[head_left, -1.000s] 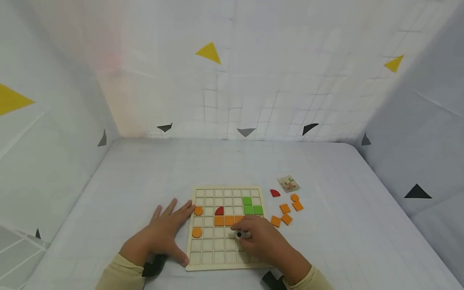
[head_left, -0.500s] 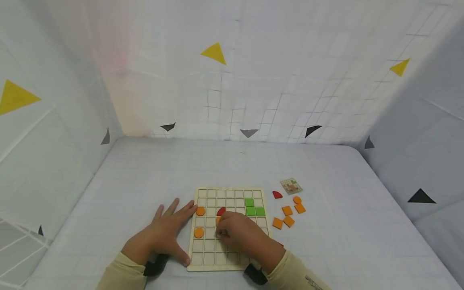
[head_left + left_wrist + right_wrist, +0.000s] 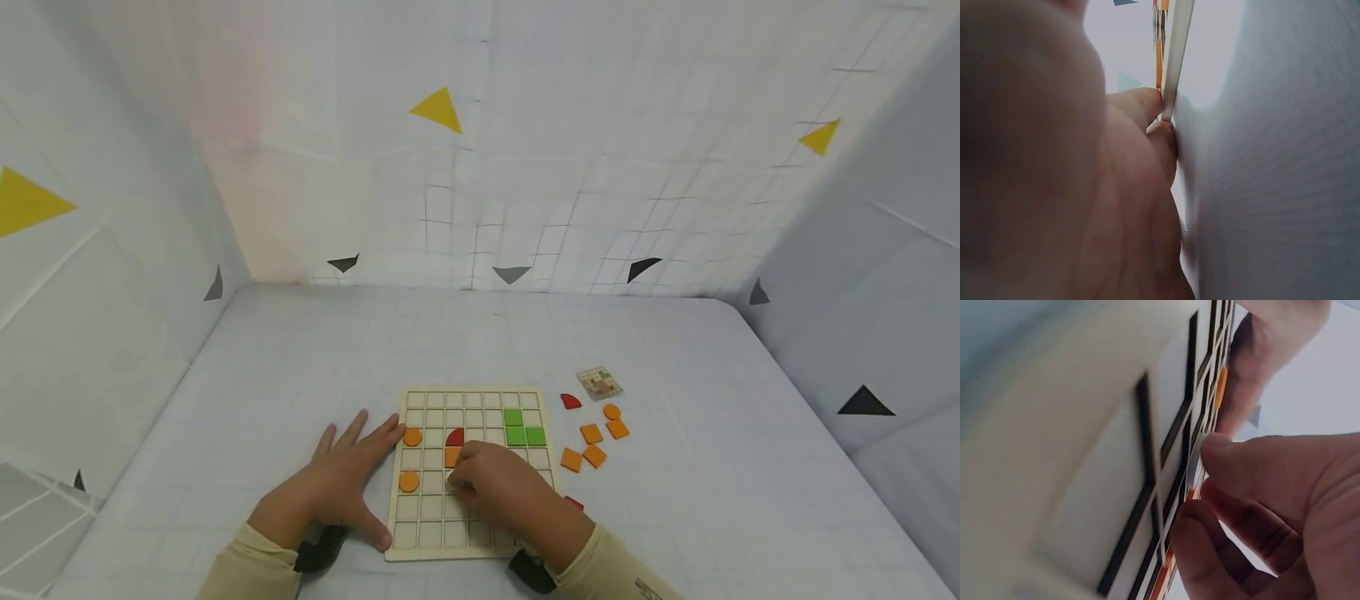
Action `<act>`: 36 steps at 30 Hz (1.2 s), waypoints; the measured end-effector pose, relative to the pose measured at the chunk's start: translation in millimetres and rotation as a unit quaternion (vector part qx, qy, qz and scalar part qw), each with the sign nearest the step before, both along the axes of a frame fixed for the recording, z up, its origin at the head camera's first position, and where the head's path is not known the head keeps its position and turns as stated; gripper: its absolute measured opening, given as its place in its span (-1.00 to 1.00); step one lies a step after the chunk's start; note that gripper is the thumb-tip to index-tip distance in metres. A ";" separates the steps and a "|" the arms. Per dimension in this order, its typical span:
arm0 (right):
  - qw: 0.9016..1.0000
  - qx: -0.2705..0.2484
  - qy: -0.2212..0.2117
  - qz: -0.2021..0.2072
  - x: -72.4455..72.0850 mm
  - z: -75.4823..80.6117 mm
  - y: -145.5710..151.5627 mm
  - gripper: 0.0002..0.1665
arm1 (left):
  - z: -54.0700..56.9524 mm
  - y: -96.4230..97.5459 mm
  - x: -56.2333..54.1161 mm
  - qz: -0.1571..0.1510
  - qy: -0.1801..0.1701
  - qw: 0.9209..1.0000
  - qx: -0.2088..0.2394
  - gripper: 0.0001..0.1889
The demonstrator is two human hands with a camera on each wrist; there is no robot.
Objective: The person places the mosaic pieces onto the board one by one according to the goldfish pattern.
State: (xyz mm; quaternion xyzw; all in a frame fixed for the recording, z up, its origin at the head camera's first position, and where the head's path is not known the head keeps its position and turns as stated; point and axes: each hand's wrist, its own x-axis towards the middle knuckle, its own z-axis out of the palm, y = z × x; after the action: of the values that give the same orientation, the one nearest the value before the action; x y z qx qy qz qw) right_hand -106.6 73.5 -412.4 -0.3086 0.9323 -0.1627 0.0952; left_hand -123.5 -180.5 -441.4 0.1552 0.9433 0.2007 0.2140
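Observation:
My left hand (image 3: 333, 487) lies spread at the left edge of the wooden grid board (image 3: 408, 533), thumb and fingertips touching its rim. Over the middle of the board, my right hand (image 3: 506, 492) pinches a small white piece (image 3: 449, 481), mostly hidden by the fingers; the right wrist view shows its pale edge (image 3: 1195, 465) at the fingertips, against the grid. Just above those fingers sit an orange square (image 3: 452, 457) and a red quarter-circle (image 3: 455, 437). Two orange discs (image 3: 408, 481) lie in the leftmost column. Green squares (image 3: 515, 436) fill cells at the upper right.
Right of the board lie several loose orange squares (image 3: 594, 455), an orange disc (image 3: 612, 412) and a red quarter-circle (image 3: 571, 402). A small printed pattern card (image 3: 599, 382) is behind them. Another red piece (image 3: 573, 502) shows beside my right wrist. White cloth walls surround the table.
My right hand has moved left across the board with the white piece, now covering part of the orange row and uncovering the red piece by the wrist. The left hand has stayed put.

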 end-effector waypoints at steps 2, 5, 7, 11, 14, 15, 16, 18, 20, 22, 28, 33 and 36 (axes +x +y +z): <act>0.999 -0.023 -0.018 -0.023 1.8 -0.4 6.7 -0.84 | 0.0 0.5 -0.3 -0.001 0.002 1.000 -0.002 0.55; 0.996 -0.053 -0.042 -0.064 3.2 0.9 17.9 -0.78 | 1.1 0.6 -0.7 0.000 0.006 1.000 -0.007 0.55; 0.992 -0.070 -0.052 -0.088 3.0 2.9 25.1 -0.73 | 2.1 0.1 -0.7 0.000 0.009 1.000 -0.008 0.56; 0.985 -0.096 -0.053 -0.132 4.0 6.7 40.0 -0.69 | 2.1 -0.5 -0.4 0.003 0.008 1.000 -0.003 0.56; 0.978 -0.110 -0.053 -0.166 6.6 8.8 52.3 -0.67 | -0.1 -0.2 -0.2 0.001 0.006 1.000 0.000 0.55; 0.976 -0.115 -0.054 -0.179 7.7 9.2 56.8 -0.66 | -0.8 0.0 -0.1 0.001 0.006 1.000 0.000 0.55; 0.973 -0.119 -0.054 -0.193 8.8 9.3 61.2 -0.66 | -1.5 0.1 0.0 0.001 0.005 1.000 0.000 0.55; 0.965 -0.130 -0.055 -0.221 11.2 8.7 70.6 -0.65 | -2.3 0.4 0.3 0.002 0.004 1.000 -0.001 0.55; 0.955 -0.146 -0.057 -0.251 13.7 6.6 80.6 -0.64 | -2.2 0.8 0.7 0.003 0.004 1.000 -0.002 0.56; 0.945 -0.160 -0.060 -0.279 15.4 3.1 91.1 -0.62 | -1.3 1.2 1.2 0.004 0.004 1.000 0.000 0.56; 0.914 -0.196 -0.060 -0.349 16.7 -10.0 120.6 -0.48 | 0.5 1.5 2.1 0.006 0.003 1.000 0.000 0.57; 0.901 -0.191 -0.054 -0.385 17.2 -16.0 135.4 -0.45 | 0.1 1.0 2.1 0.005 0.004 1.000 -0.001 0.57; 0.894 -0.180 -0.060 -0.407 17.1 -19.2 139.1 -0.44 | 0.3 1.1 2.0 0.004 0.006 1.000 0.001 0.57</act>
State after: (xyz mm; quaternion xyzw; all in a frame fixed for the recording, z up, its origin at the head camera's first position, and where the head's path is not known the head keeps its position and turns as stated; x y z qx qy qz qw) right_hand -89.5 212.6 -431.6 0.0962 0.9236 -0.3705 0.0194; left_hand -121.5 -179.3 -441.1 0.1532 0.9449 0.2015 0.2074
